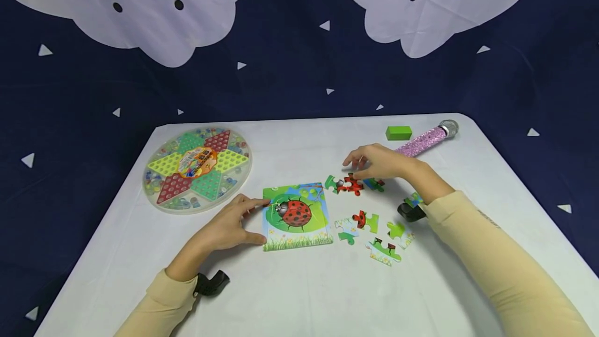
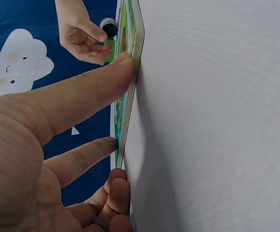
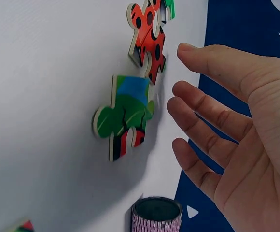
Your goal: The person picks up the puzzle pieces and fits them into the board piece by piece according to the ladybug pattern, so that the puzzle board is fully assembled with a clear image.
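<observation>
Our wide-spread left hand (image 1: 229, 227) touches the square green ladybird board (image 1: 297, 217); our right hand (image 1: 378, 162), loosely parted, hovers by a red, black-spotted jigsaw piece (image 1: 354, 186).

Upper right of the head view, and the pink glitter microphone (image 1: 423, 141) loses its lower end behind the right wrist (image 1: 413, 169)! Just below, a puzzle piece (image 1: 414, 199) sits partly hidden by the black wrist camera (image 1: 411, 212). Up top, the left cloud print (image 1: 173, 30) is chopped by the frame; at left, the Chinese checkers board's (image 1: 208, 183) lettering is too small to read. Left wrist view: the ladybug puzzle board (image 2: 139, 36), edge-on, its far end cut off above. Right wrist view: another puzzle piece (image 3: 24, 226), sliced at lower left!
</observation>
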`<state>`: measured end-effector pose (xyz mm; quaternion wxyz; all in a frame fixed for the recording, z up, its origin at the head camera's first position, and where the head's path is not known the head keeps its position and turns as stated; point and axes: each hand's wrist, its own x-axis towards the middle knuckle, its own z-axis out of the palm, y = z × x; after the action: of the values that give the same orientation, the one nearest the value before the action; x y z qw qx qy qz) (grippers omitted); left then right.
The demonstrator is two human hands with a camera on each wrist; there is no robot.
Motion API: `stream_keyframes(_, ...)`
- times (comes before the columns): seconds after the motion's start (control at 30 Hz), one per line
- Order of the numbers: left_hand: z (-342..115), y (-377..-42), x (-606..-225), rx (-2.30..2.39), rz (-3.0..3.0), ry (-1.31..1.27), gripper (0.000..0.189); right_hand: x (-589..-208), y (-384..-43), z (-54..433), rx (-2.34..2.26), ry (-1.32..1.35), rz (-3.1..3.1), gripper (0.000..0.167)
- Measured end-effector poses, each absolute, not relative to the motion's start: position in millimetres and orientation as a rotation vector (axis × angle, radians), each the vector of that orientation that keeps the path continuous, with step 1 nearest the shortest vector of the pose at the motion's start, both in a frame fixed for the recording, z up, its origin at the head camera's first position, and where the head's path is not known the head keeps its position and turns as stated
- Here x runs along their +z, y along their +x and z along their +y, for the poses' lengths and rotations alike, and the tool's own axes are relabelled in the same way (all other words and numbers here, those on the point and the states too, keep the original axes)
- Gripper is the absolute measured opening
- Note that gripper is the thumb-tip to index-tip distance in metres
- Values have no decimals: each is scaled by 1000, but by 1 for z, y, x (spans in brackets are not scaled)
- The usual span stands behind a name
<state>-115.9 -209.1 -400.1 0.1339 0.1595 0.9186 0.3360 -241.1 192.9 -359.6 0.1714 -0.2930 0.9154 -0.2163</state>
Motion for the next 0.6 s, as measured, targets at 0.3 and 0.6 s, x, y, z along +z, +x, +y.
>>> stream_keyframes(0.3, -208, -116, -400, 974, 2662, 463, 89, -355, -236, 210, -623, -790, 2628, 36)
stream_keyframes(0.6, -208, -116, -399, 959, 2667, 459, 89, -352, -226, 227, -667, -729, 2606, 41)
